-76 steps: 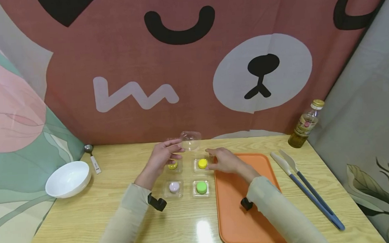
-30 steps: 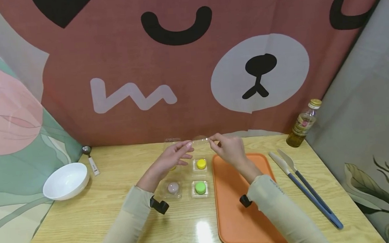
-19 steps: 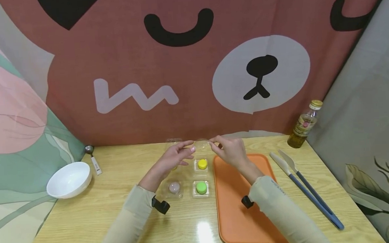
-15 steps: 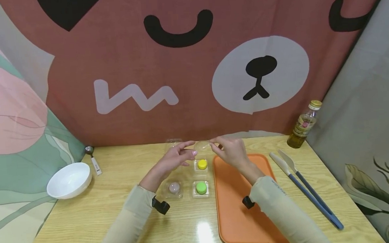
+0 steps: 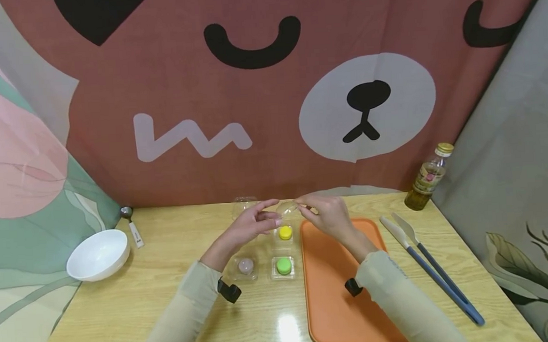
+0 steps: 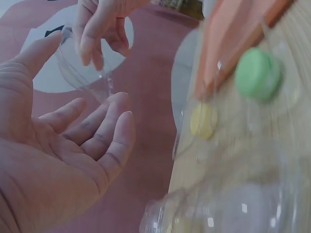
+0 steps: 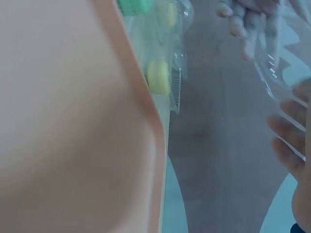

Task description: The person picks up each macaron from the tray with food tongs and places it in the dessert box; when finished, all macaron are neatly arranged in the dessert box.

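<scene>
Both hands are at a clear plastic lid [image 5: 287,209] behind a yellow macaron [image 5: 285,233] in a small clear box. With thumb and fingertips, my right hand [image 5: 326,213] pinches the lid's right edge. On the other side, my left hand [image 5: 246,225] has its fingers loosely bent and fingertips right at the lid's left edge; its palm shows in the left wrist view. A green macaron [image 5: 283,265] and a pale lavender one [image 5: 245,266] sit in clear boxes nearer the front. The left hand hides another box's yellow macaron in the head view.
An orange tray [image 5: 346,312] lies under the right forearm. Tongs [image 5: 439,271] with blue handles and a bottle [image 5: 425,183] of amber liquid stand to the right. At left are a white bowl [image 5: 98,255] and a measuring spoon [image 5: 133,227]. A patterned cloth hangs behind.
The right hand has moved up and back from beside the yellow macaron and now pinches the lid. The left hand has shifted right, and the lid has tipped forward.
</scene>
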Demonstrator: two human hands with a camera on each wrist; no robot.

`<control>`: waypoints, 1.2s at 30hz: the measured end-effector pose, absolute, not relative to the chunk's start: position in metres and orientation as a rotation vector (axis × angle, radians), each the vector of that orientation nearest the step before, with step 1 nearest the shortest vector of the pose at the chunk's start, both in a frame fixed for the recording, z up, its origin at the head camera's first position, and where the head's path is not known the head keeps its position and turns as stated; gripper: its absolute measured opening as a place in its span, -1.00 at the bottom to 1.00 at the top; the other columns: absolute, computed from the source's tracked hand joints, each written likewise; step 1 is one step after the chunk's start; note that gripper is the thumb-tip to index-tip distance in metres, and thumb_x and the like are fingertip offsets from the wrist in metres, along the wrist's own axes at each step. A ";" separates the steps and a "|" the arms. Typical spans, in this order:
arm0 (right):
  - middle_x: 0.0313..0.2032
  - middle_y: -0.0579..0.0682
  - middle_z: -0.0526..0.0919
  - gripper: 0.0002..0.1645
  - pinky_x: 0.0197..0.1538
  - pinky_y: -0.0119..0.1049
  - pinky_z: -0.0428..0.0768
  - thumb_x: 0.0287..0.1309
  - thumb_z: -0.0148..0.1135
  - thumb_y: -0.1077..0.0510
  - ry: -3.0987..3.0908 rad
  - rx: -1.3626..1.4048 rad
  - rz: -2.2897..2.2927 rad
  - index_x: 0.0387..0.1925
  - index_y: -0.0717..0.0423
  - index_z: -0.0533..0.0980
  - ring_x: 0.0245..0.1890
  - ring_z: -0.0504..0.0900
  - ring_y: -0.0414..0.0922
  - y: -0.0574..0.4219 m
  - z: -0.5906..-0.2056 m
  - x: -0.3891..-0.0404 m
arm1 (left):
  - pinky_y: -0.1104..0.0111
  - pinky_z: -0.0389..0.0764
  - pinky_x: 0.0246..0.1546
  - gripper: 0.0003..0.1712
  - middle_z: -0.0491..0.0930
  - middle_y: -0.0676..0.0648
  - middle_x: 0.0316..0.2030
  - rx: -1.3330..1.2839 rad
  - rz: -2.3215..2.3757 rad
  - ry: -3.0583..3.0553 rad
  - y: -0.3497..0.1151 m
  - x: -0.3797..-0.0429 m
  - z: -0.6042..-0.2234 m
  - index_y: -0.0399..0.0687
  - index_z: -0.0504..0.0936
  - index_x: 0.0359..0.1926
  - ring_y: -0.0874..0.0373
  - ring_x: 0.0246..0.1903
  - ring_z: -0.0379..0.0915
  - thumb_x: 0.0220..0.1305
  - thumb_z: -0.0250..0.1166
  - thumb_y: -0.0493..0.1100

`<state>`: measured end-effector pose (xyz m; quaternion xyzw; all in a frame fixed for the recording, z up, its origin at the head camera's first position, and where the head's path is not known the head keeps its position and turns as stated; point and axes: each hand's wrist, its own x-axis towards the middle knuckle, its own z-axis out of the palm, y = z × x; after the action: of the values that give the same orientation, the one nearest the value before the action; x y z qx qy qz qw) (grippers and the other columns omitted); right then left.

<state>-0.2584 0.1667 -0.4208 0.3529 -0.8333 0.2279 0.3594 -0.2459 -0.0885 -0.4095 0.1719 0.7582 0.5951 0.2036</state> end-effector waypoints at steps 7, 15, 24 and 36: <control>0.11 -0.05 0.73 -0.43 -0.22 -0.15 0.74 0.22 0.43 -0.04 -2.524 1.021 0.781 0.27 -0.18 0.58 -0.12 0.78 -0.08 0.175 -0.418 -0.258 | 0.00 0.49 0.34 -0.14 0.51 -0.04 0.30 0.573 1.460 2.435 -0.094 -0.248 -0.411 0.26 0.30 0.50 -0.04 0.36 0.37 0.24 0.46 0.07; 0.33 -0.05 0.55 -0.11 0.11 0.08 0.67 0.11 0.48 -0.20 -2.753 1.024 0.801 0.45 -0.26 0.37 0.13 0.68 0.02 0.173 -0.417 -0.257 | -0.07 0.42 0.37 -0.10 0.51 0.00 0.32 0.753 1.228 2.647 -0.096 -0.255 -0.412 0.29 0.29 0.51 -0.02 0.37 0.37 0.19 0.49 0.06; 0.36 0.01 0.52 -0.12 0.29 0.13 0.56 0.16 0.45 -0.19 -2.808 0.948 0.687 0.46 -0.16 0.36 0.30 0.56 0.04 0.165 -0.427 -0.257 | -0.07 0.45 0.35 -0.09 0.48 -0.04 0.36 0.822 1.088 2.702 -0.095 -0.263 -0.419 0.19 0.31 0.51 -0.08 0.39 0.37 0.18 0.50 0.01; 0.34 0.13 0.53 -0.10 0.34 0.12 0.53 0.21 0.41 -0.16 -2.886 0.943 0.571 0.50 -0.07 0.30 0.25 0.59 0.10 0.155 -0.443 -0.254 | -0.11 0.38 0.39 -0.04 0.45 0.02 0.41 0.797 0.763 2.795 -0.092 -0.271 -0.434 0.21 0.27 0.53 -0.10 0.42 0.31 0.17 0.50 0.10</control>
<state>-0.2538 0.1554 -0.4425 0.3052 -0.9338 0.1847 0.0259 -0.2715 -0.0917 -0.4345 0.2645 0.9280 0.2532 0.0684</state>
